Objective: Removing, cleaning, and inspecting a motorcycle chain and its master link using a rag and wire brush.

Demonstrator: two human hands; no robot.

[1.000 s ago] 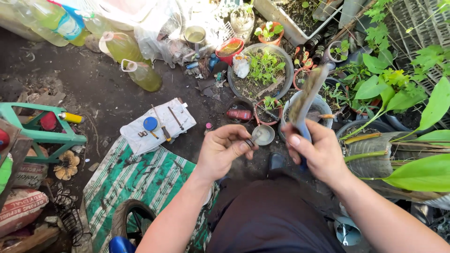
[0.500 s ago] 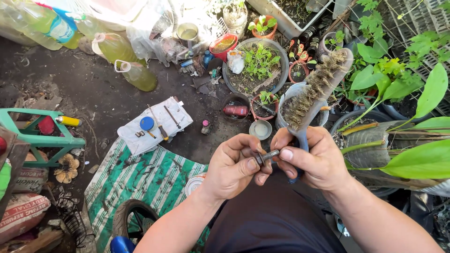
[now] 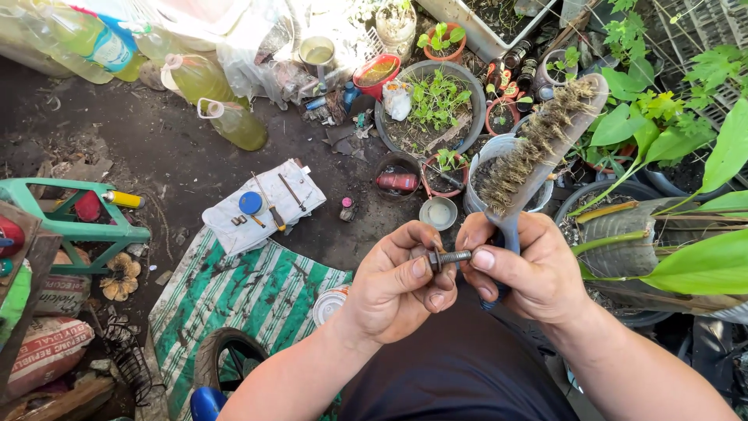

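A clear plastic bottle point(image 3: 93, 47) with a blue and white label lies in the upper left of the frame. Two printed sacks point(image 3: 47, 327) with red letters sit at the lower left, one above the other.

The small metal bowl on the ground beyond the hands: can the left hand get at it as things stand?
Probably not at once. The left hand pinches a bolt together with the right hand, so its fingers are occupied. The ground toward the metal bowl looks free otherwise.
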